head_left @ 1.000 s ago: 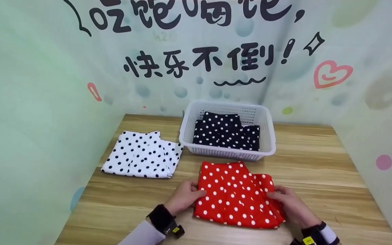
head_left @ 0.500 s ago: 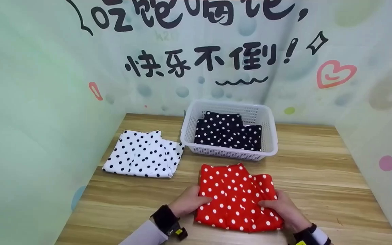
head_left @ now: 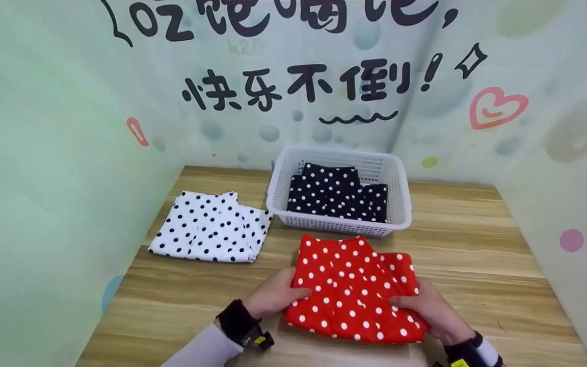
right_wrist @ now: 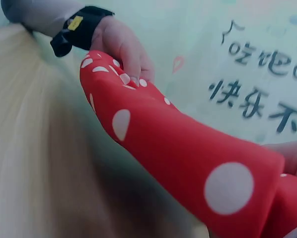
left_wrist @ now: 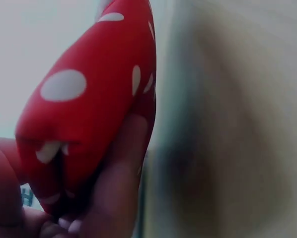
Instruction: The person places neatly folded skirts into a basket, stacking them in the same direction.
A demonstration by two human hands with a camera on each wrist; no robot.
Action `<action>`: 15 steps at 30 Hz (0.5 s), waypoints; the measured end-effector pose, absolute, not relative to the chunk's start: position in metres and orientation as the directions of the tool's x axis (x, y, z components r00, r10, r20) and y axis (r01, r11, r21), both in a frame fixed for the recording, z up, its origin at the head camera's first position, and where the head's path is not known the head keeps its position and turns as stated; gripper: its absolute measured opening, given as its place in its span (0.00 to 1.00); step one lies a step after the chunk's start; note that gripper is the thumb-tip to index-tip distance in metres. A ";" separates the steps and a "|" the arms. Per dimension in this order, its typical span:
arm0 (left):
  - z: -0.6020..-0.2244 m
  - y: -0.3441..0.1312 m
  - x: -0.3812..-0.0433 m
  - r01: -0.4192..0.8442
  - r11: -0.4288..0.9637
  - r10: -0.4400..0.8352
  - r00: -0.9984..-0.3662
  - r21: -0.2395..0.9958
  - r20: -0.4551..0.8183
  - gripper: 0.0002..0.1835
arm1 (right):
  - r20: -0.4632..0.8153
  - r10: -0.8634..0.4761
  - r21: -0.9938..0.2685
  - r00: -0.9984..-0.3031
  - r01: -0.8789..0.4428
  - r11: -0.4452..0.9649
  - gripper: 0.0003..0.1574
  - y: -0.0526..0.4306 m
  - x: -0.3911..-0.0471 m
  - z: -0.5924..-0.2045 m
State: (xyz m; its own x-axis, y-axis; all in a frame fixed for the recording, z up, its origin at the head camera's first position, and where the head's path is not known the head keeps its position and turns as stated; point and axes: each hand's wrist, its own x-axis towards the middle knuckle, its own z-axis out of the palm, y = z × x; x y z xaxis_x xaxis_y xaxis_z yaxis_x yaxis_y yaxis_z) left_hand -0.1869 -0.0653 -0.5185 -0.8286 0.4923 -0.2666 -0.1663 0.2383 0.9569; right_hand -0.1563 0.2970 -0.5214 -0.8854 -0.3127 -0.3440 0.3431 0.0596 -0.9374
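Note:
A folded red garment with white dots (head_left: pixel 349 290) is held between both hands at the front of the table, just above the wood. My left hand (head_left: pixel 273 294) grips its left side, thumb on top and fingers (left_wrist: pixel 121 178) underneath. At the opposite side my right hand (head_left: pixel 432 308) pinches it the same way, with the thumb lying over the fabric. The right wrist view shows the garment's thick folded edge (right_wrist: pixel 188 148) spanning the two hands. Behind it, a white basket (head_left: pixel 339 224) holds a folded black garment with white dots (head_left: pixel 331 193).
To the left on the wooden table (head_left: pixel 477 244) lies a folded white garment with black dots (head_left: pixel 209 229), close beside the basket. A printed backdrop (head_left: pixel 252 127) rises behind the table, and fabric walls stand at its left and right.
Both thumbs have moved further in over the red garment, and the hands now grip it more firmly. It has risen slightly off the table. The basket and the white garment stay put.

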 end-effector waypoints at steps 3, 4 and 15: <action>-0.498 -0.067 -0.187 -0.130 0.242 0.517 -0.821 0.962 -0.241 0.23 | -0.323 -0.304 -0.945 -0.896 0.323 0.052 0.43 0.299 -0.152 -0.503; -0.491 -0.067 -0.187 -0.117 0.241 0.522 -0.821 0.964 -0.230 0.23 | -0.312 -0.299 -0.949 -0.901 0.312 0.050 0.43 0.300 -0.151 -0.497; -0.430 -0.064 -0.206 -0.045 0.202 0.493 -0.859 0.978 -0.141 0.24 | -0.269 -0.181 -0.963 -0.946 0.261 0.072 0.42 0.301 -0.166 -0.431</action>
State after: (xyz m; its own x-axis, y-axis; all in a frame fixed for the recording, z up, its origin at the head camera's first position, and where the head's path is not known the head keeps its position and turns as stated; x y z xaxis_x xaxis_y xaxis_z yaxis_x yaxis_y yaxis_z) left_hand -0.2061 -0.0638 -0.4302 -0.8586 0.4929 -0.1412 -0.0447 0.2024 0.9783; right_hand -0.1662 0.3013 -0.4313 -0.9458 -0.1811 -0.2695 0.2606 0.0717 -0.9628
